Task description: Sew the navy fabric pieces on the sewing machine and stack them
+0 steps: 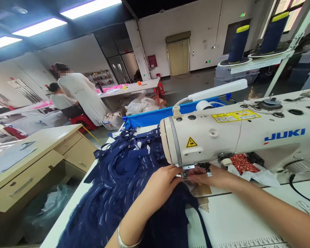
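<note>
A white JUKI sewing machine (209,134) stands on the worktable, its head above both hands. My left hand (160,182) has its fingers bent together on navy fabric (175,210) beside the presser foot (184,175). From the other side, my right hand (212,175) reaches in with thumb and fingers closed by the needle area; whatever is between them is hidden. A narrow navy strap (203,222) trails from the fabric toward the front. To the left of my left hand spreads a large heap of navy garments (121,175) with straps.
Thread cones (239,44) stand on a rack behind the machine. Red sequin-like material (244,163) lies under its arm. A wooden drawer cabinet (38,168) is at the left. Behind the table hangs a blue cloth trough (150,117). Two people (80,89) are farther back.
</note>
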`<state>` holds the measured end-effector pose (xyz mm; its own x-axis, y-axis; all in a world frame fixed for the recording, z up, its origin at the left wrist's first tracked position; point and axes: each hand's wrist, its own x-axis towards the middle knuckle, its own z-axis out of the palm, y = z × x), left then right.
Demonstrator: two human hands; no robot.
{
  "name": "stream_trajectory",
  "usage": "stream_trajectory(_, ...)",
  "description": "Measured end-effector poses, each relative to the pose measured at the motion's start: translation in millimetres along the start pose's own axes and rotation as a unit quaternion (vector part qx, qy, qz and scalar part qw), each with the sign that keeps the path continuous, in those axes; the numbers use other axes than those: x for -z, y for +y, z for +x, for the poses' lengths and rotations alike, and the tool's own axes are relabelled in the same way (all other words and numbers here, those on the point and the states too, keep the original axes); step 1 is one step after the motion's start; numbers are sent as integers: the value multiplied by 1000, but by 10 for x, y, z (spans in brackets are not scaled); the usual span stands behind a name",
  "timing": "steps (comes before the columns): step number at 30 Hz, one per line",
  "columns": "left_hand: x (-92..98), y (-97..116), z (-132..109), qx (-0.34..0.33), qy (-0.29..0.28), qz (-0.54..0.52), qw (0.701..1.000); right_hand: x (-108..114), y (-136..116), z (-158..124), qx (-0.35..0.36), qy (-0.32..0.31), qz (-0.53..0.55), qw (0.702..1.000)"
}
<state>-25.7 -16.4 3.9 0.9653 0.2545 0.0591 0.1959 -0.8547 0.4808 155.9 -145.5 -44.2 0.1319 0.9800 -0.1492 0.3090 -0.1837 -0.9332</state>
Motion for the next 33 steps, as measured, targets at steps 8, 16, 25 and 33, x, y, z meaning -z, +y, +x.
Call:
stream_trajectory(8,-215,-91,120,-17,21,-45,999,-140,-111,-3,-62,9,110,992)
stream_trajectory(16,-232,-117,101,-19,38,-77,996,-140,-108,7,-53,0,134,990)
stream_trajectory(25,-252,-101,110,-3,29,23,999,-176,49,69,-34,29,70,997)
stream_trajectory(33,-272,-148,118,-17,32,83,996,-235,210,234,37,116,-109,987)
